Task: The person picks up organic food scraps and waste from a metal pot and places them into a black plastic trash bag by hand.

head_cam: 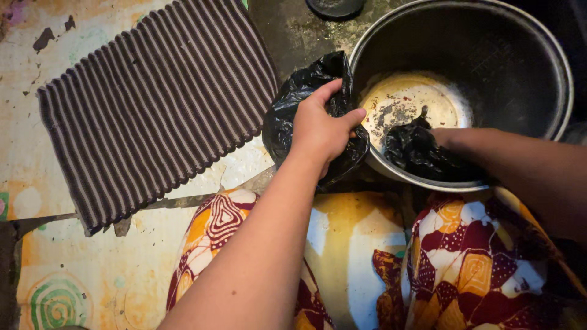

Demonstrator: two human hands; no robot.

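Scrubbing step, by the look: left hand (321,125) gripping black plastic bag (293,110) at pot (553,52) rim, frame centre; right hand (445,138) inside, clutching dark wad (416,150). Next: firm rubbing on stained bottom.

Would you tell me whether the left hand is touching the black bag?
Touching: the head view shows the left hand gripping the black bag at the pot rim.
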